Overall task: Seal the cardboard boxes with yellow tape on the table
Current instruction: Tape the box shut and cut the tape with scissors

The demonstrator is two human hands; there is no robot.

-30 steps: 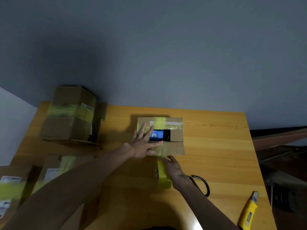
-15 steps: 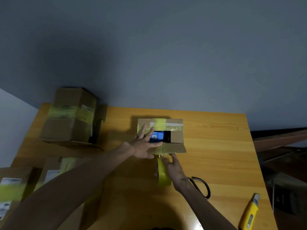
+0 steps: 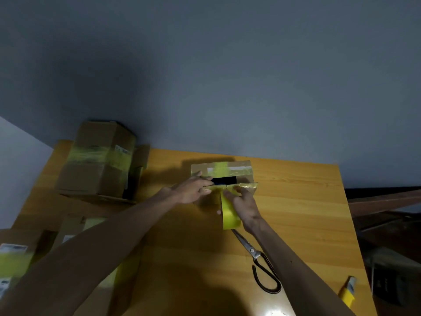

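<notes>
A small cardboard box [image 3: 244, 166] with yellow tape across its far flap stands mid-table, a dark gap showing in its top. Its near flap [image 3: 248, 186], edged with yellow tape, is raised toward that gap. My left hand [image 3: 188, 190] reaches in from the left and pinches the flap's taped edge between fingers and thumb. My right hand [image 3: 247, 207] grips the yellow tape roll [image 3: 229, 216] just in front of the box, its fingertips touching the same flap.
Scissors [image 3: 262, 265] lie behind my right wrist. A yellow utility knife [image 3: 348, 291] sits near the wooden table's [image 3: 300, 208] right edge. A taped box [image 3: 98, 160] stands back left; more taped boxes [image 3: 13, 254] are at near left.
The near flap, lying flat before, has been lifted toward the gap. My right hand moved the tape roll forward to the box. My left hand slid from flat on the top to the flap's edge.
</notes>
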